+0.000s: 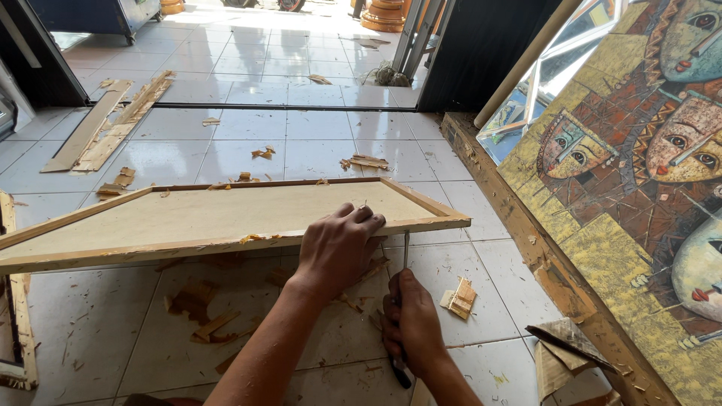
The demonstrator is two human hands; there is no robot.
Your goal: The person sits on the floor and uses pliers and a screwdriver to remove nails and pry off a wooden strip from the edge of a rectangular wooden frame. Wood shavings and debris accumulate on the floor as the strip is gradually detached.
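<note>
A long wooden frame (226,248) backed with a pale board is held raised and tilted above the tiled floor. My left hand (336,246) grips its near rail close to the right corner, fingers curled over the top edge. My right hand (411,323) is closed around the dark handle of a thin metal tool (406,250), a screwdriver or chisel. The tool's tip points up and touches the underside of the frame's near rail just right of my left hand.
Wood splinters and torn strips (460,296) litter the white tiles (248,143). Loose wooden slats (113,120) lie at the far left. A large painting of stylised faces (639,173) leans along the right. Another frame piece (19,331) lies at the left edge.
</note>
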